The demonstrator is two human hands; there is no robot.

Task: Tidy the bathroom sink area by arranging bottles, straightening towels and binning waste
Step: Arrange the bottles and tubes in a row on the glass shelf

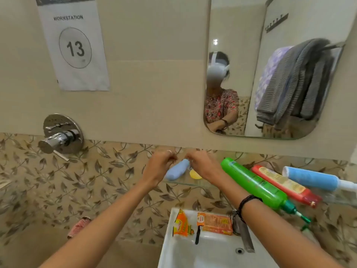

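Note:
A light blue bottle (176,171) leans on the glass shelf (193,184) between my two hands. My right hand (201,165) pinches its far end with closed fingers. My left hand (159,167), with a ring on one finger, hovers just left of the bottle with its fingers curled shut; I see nothing in it. A yellow round thing (195,174) lies on the shelf beside the bottle. A green pump bottle (255,187), a red bottle (286,185) and a blue-and-white bottle (316,178) stand further right on the shelf.
On the rim of the white sink (193,252) lie an orange sachet (180,223), an orange box (215,223) and a black-handled tool (198,234), next to the tap (244,232). Grey towels (293,80) show in the mirror. A chrome wall valve (59,137) sticks out at left.

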